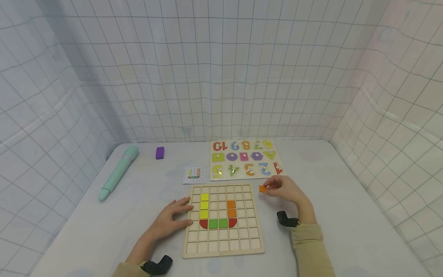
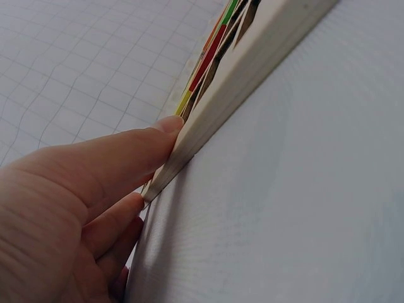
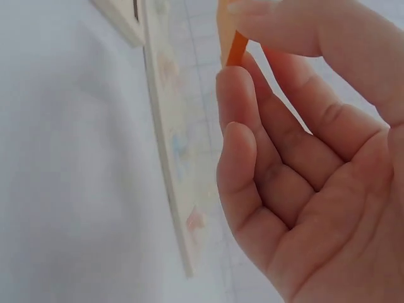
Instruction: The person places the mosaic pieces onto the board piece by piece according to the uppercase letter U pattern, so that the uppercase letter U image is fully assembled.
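Observation:
A wooden grid board point(image 1: 238, 246) lies in front of me with coloured tiles in a U shape. Three yellow tiles point(image 1: 204, 205) form its left side and two orange tiles point(image 1: 231, 208) its right. Along the bottom are two green tiles point(image 1: 218, 223) between red rounded corner pieces point(image 1: 233, 222). My left hand point(image 1: 167, 219) rests its extended fingers and thumb against the board's left edge, with the thumb point(image 2: 148, 142) touching the rim. Beyond the board's upper right corner, my right hand point(image 1: 283, 188) pinches an orange square tile point(image 3: 237, 47) between thumb and fingertips.
Behind the board lies a pattern card point(image 1: 194, 175) printed with a coloured U. A number-and-shape puzzle point(image 1: 238, 162) sits behind it to the right. Farther left are a purple block point(image 1: 160, 153) and a mint-green tube-shaped object point(image 1: 117, 175). Grid-patterned curtains point(image 1: 221, 77) enclose the table.

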The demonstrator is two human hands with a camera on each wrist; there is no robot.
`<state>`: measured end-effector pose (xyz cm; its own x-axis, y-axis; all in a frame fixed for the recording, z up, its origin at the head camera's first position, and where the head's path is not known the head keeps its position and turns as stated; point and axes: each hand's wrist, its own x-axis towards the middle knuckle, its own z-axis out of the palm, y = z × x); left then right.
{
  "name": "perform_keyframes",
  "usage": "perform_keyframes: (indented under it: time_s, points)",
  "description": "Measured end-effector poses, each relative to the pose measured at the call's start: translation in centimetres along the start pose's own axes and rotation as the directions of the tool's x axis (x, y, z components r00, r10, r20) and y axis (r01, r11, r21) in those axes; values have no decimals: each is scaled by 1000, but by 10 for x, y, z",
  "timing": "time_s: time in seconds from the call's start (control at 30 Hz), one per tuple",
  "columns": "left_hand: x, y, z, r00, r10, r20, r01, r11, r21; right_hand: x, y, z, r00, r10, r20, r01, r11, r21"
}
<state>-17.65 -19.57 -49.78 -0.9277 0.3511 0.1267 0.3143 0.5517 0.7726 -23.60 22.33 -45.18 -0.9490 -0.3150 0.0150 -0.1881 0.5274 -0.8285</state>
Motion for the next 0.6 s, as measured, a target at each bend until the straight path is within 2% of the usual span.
perform_keyframes:
  time_s: [0.1, 0.4, 0.6]
  points:
    - [0, 0, 0, 1000, -1, 0, 1, 1000, -4, 1, -13, 3, 999, -32, -5, 32, 999, -13]
    - [0, 0, 0, 1000, -8, -1, 8, 1000, 7, 15, -27, 27, 988, -147, -38, 146, 989, -18]
    - [0, 1, 0, 1000, -14, 0, 14, 1000, 10, 23, -39, 46, 987, -156, -26, 155, 987, -43]
